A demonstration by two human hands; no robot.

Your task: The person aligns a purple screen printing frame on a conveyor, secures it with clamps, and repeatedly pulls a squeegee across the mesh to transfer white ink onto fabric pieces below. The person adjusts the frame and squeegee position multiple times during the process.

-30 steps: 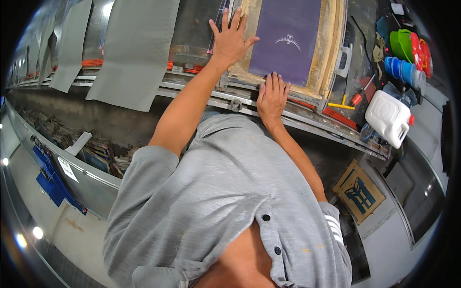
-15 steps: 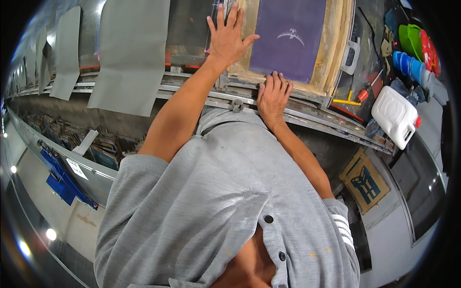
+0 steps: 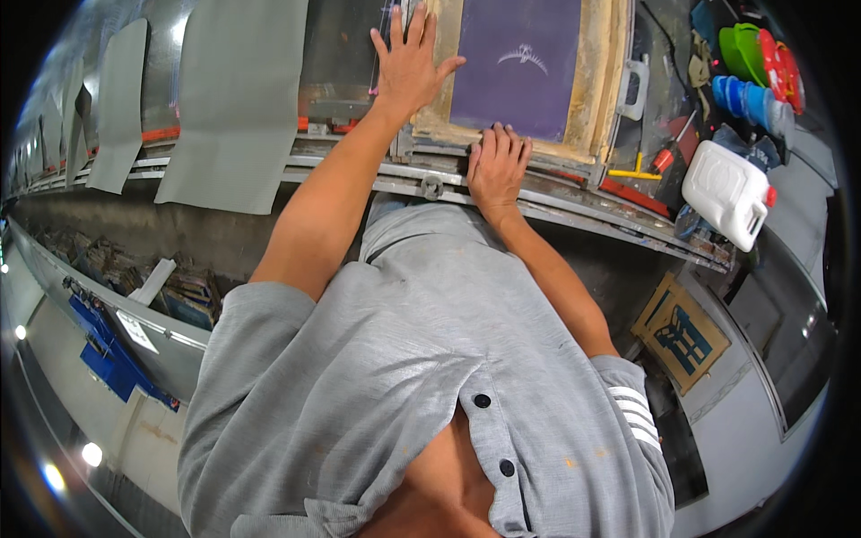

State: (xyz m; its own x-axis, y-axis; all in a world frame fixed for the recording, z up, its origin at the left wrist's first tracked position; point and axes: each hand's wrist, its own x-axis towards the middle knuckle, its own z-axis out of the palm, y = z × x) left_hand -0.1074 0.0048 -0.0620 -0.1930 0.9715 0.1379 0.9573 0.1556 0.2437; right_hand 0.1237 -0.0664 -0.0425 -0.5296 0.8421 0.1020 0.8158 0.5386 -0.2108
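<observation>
A screen printing frame (image 3: 599,81) with wooden sides and purple mesh (image 3: 516,94) lies on the long table in front of me; a small pale arched design shows on the mesh. My left hand (image 3: 408,76) rests on the frame's left side, fingers spread and the thumb pointing toward the mesh. At the near edge, the fingers of my right hand (image 3: 500,169) are bent over the wood, closed on it. The underside of this hand is hidden. Left of the frame, large grey sheets (image 3: 233,108) lie over the table and hang past its near rail (image 3: 350,169).
To the right stand a white jerrycan (image 3: 725,193) with a red cap, blue containers (image 3: 752,100), and a green tub (image 3: 743,52). A yellow-bladed squeegee (image 3: 635,172) and a red-handled tool (image 3: 664,160) lie beside the frame. Another framed screen (image 3: 680,332) leans low on the right.
The whole view has shifted slightly, so the table and frame sit a little further left and up. Both hands keep their places on the frame.
</observation>
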